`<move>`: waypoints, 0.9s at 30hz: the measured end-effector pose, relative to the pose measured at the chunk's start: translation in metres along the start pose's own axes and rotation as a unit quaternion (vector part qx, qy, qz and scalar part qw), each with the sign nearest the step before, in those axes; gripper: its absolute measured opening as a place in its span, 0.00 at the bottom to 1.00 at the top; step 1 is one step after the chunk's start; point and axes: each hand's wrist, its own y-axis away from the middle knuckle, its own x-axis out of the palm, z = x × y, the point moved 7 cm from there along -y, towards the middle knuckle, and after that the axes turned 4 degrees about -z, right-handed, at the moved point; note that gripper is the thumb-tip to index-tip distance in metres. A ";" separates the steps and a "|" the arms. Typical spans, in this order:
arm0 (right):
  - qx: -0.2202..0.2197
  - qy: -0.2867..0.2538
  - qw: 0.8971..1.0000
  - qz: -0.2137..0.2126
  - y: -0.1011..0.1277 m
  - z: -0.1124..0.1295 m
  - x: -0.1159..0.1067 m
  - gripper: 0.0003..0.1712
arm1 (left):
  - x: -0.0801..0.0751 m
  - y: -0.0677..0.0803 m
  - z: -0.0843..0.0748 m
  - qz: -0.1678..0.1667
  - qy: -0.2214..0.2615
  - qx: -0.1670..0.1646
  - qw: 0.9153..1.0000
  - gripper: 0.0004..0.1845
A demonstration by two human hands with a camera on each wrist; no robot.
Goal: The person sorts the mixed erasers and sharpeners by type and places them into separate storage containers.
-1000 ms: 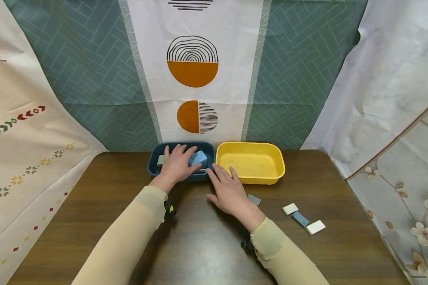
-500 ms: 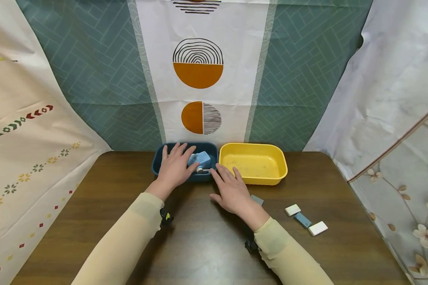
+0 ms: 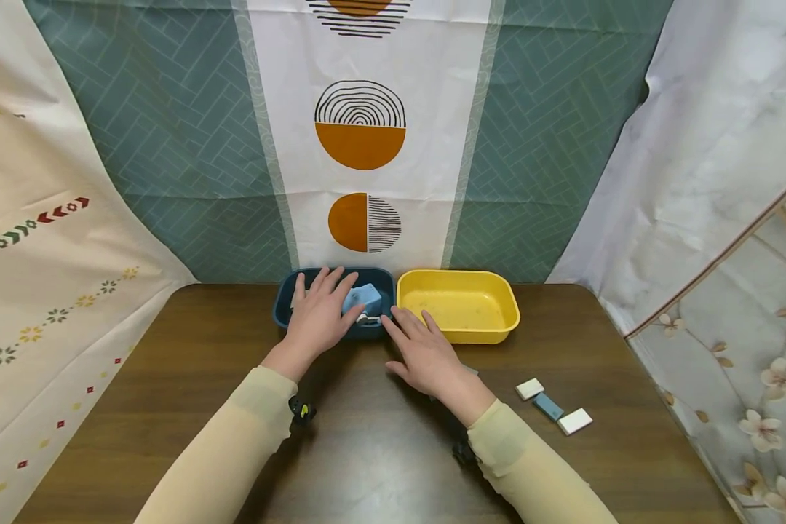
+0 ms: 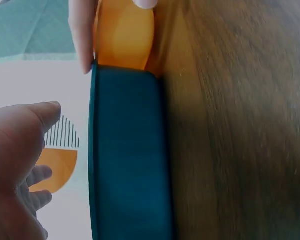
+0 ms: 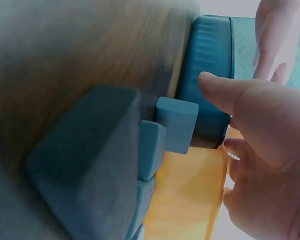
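Observation:
In the head view my left hand (image 3: pixel 317 316) is over the dark blue bin (image 3: pixel 367 332), fingers spread and straight, with nothing gripped. Inside, a light blue block (image 3: pixel 364 297) and a small white piece (image 3: pixel 367 319) show beside its thumb; the hand covers much of the bin's left half. My right hand (image 3: pixel 426 356) reaches forward with extended fingers, its fingertips by the corner where the blue bin meets the yellow bin (image 3: pixel 478 337). From the right wrist, several grey-blue blocks (image 5: pixel 176 125) appear beside the right hand (image 5: pixel 270 125), outside the bins.
Right of my right hand, two white blocks (image 3: pixel 575 421) and a blue block (image 3: pixel 548 407) lie on the brown wooden table (image 3: pixel 380 451). A grey block (image 3: pixel 470 370) is mostly hidden behind the right wrist. A patterned cloth (image 3: pixel 367 94) hangs behind the bins.
My left hand has shifted slightly left over the blue bin, uncovering more of the white piece. The right hand stays about where it was; the head view has moved a little.

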 end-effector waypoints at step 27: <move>-0.011 0.033 0.997 -0.064 0.079 -0.028 -0.032 0.50 | 0.021 0.019 -0.046 -0.010 -0.016 0.066 0.998 0.41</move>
